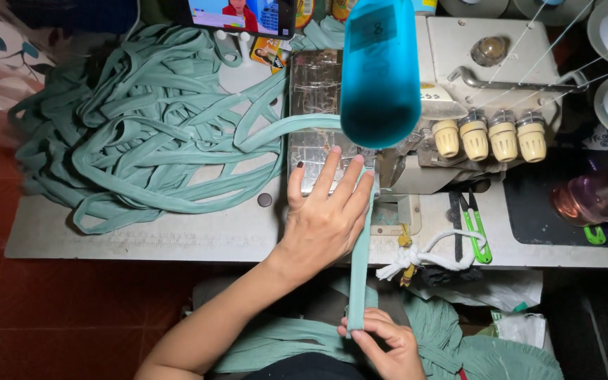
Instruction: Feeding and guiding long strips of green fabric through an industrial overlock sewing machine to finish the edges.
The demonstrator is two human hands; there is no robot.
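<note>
At the lower middle of the frame the right hand [381,341] pinches the folded teal strip [360,253] in a closed grip, while the left hand [325,211] lies flat, fingers spread, pressing it beside the sewing machine [487,84]. A blurred blue bottle [380,70] at top centre hides the needle area. More teal strip is heaped at upper left on the tabletop [177,236], green snips [474,225] to the right.

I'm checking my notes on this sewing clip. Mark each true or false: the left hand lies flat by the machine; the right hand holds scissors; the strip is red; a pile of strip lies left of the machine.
1. The left hand lies flat by the sewing machine: true.
2. The right hand holds scissors: false, it pinches the green strip; the snips lie on the table.
3. The strip is red: false, it is green.
4. A pile of strip lies left of the machine: true.
</note>
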